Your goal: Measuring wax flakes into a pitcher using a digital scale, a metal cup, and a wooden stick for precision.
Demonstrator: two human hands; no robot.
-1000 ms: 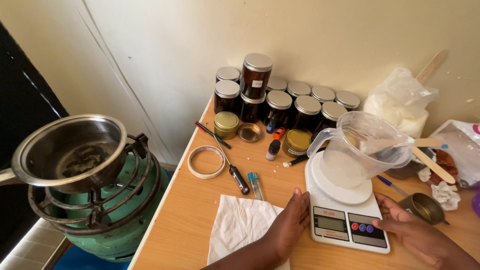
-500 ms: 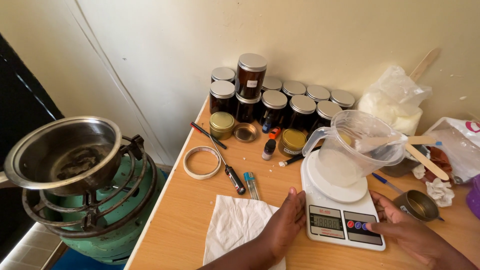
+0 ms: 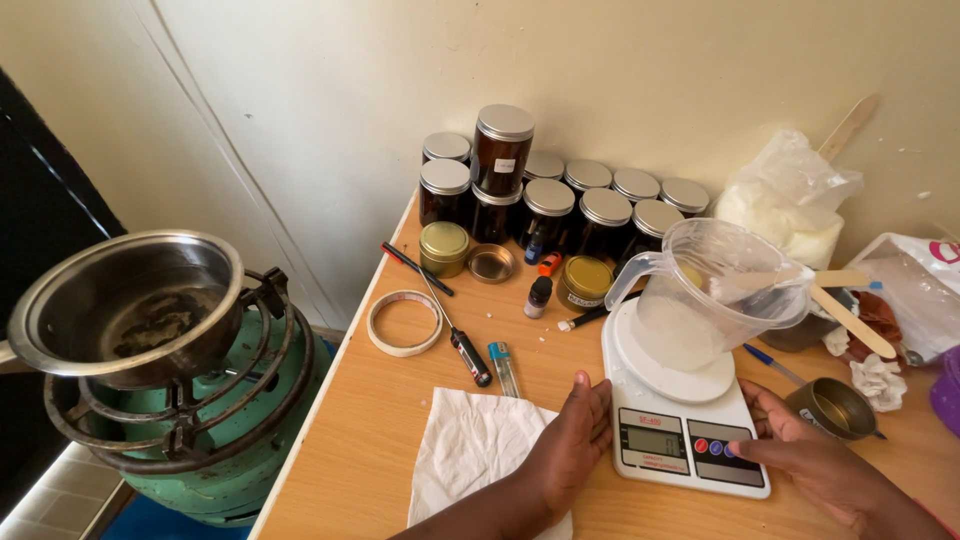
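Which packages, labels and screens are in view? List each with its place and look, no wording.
Scale screen: small grey rectangle on the white scale's front, between the left hand and right hand.
Jar label: small white patch on the tallest dark jar, at the back.
Clear plastic bag: crumpled, holding white material, against the wall.
White packet: at the table's right edge.

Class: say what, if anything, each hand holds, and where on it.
Nothing is lifted. The left hand steadies the kitchen scale at its left edge; the right hand touches its front buttons.

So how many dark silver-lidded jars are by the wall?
10 visible: one jar stacked on top, two at the left, seven in rows to the right. More may hide behind.
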